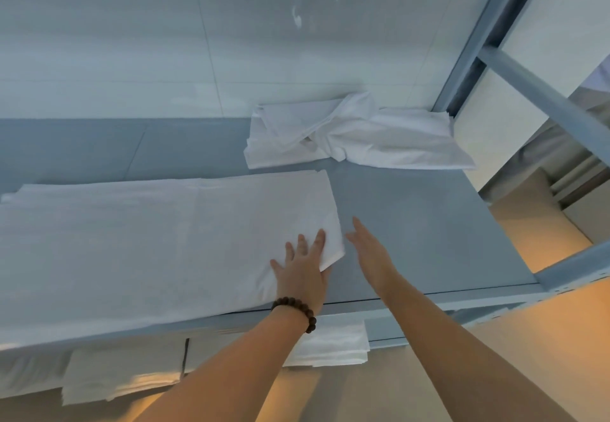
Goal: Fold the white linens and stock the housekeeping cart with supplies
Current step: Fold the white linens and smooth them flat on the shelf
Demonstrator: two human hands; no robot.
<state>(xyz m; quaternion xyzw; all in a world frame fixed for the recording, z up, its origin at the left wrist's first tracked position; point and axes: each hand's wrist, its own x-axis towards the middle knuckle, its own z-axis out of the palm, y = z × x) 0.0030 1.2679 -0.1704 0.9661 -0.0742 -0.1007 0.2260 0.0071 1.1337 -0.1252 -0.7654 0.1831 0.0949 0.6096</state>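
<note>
A long white linen point(148, 240) lies flat across a grey-blue shelf point(429, 223), folded into a wide strip. My left hand point(302, 268), with a bead bracelet at the wrist, presses flat on the linen's near right corner, fingers straight. Just to the right of that corner, my right hand point(369, 253) hovers over the bare shelf with its fingers extended, holding nothing. A second white linen point(350, 134) lies crumpled at the back of the shelf against the wall.
Blue metal uprights and rails point(534, 98) frame the shelf on the right. Folded white linens point(333, 345) sit on the level below the shelf's front edge. A white tiled wall point(165, 42) stands behind. The floor lies far right.
</note>
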